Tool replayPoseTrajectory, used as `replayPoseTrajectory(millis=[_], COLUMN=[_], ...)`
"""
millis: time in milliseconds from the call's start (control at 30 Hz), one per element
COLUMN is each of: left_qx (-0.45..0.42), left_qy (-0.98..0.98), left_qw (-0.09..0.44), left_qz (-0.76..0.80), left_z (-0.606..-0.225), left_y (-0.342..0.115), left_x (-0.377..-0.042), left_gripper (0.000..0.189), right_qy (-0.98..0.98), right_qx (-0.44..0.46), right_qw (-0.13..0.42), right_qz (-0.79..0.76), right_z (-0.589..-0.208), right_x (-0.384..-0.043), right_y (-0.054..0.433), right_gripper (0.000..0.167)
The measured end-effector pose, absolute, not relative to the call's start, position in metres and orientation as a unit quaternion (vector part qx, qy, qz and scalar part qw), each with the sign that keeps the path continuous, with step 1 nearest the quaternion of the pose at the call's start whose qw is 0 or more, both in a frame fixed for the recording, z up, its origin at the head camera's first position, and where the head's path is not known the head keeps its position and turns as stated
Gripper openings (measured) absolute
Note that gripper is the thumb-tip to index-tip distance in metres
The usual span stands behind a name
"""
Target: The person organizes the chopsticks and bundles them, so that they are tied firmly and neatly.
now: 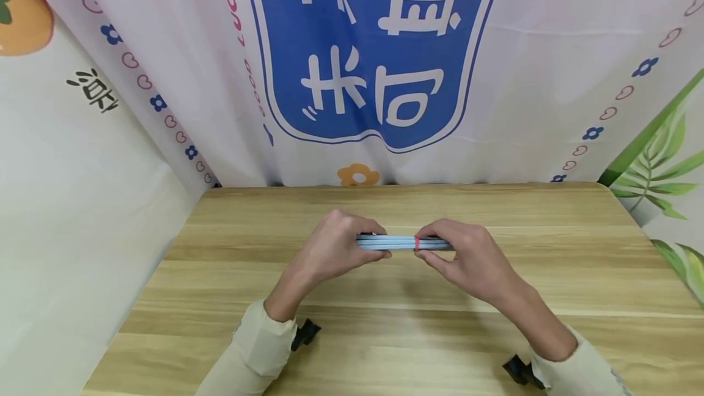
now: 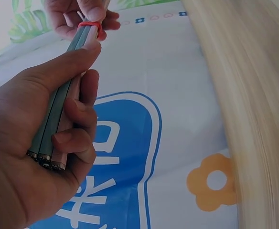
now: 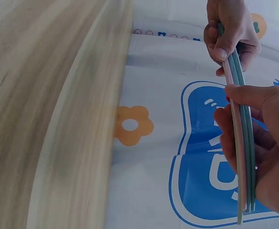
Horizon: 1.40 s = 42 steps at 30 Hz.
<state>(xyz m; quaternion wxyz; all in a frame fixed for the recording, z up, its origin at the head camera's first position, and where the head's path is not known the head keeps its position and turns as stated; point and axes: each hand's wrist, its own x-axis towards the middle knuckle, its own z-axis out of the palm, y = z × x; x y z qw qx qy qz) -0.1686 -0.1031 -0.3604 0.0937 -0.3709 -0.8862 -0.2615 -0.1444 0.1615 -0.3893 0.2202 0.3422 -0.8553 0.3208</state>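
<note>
A bundle of slim, straight pastel sticks (image 1: 387, 242), blue-green and pink, is held level over the table between both hands. One end has dark tips, seen in the left wrist view inside the left palm. My left hand (image 1: 337, 246) grips that end, thumb along one side and fingers curled round the other. A red band (image 1: 417, 242), like a rubber band, circles the bundle. The right hand (image 1: 473, 258) holds the other part, its thumb and fingertips right at the band. In the right wrist view the free ends of the sticks (image 3: 245, 191) stick out unevenly below the right palm.
The wood-grain table (image 1: 385, 347) spreads beneath both hands. A printed cloth (image 1: 539, 90) with a blue sign and flowers hangs along its back edge. Pale cloth (image 1: 71, 212) covers the left side. Black mounts (image 1: 305, 333) sit at both sleeve cuffs.
</note>
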Motion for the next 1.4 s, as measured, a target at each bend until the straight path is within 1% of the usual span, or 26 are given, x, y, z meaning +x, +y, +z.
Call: replayPoseTrajectory(millis=[333,700,833,1033,1233,1400], left_qx=[-0.374,-0.375,-0.371,-0.358,-0.343,-0.336], left_qy=[-0.881,-0.88,-0.883,-0.892,-0.897,-0.897], left_qw=[0.069,0.06,0.066,0.085,0.102,0.097], left_qz=[-0.281,-0.285,-0.28,-0.263,-0.258,-0.27], left_z=[-0.36,-0.361,-0.361,-0.361,-0.359,-0.357], left_y=[-0.105,-0.103,-0.103,-0.106,-0.113,-0.117], left_x=[-0.168,-0.168,-0.168,-0.17,-0.172,-0.173], left_gripper=[0.019,0.018,0.019,0.023,0.025,0.03], right_qy=[-0.826,-0.818,-0.834,-0.873,-0.894,-0.91], right_qx=[0.355,0.359,0.356,0.333,0.305,0.282], right_qw=[0.268,0.282,0.265,0.215,0.19,0.172], right_qz=[0.345,0.351,0.328,0.284,0.266,0.251], right_z=[-0.396,-0.397,-0.394,-0.381,-0.371,-0.366], right_x=[-0.145,-0.145,-0.144,-0.143,-0.143,-0.142], right_y=[0.16,0.156,0.158,0.172,0.19,0.199], right_gripper=[0.032,0.035,0.036,0.04,0.034,0.03])
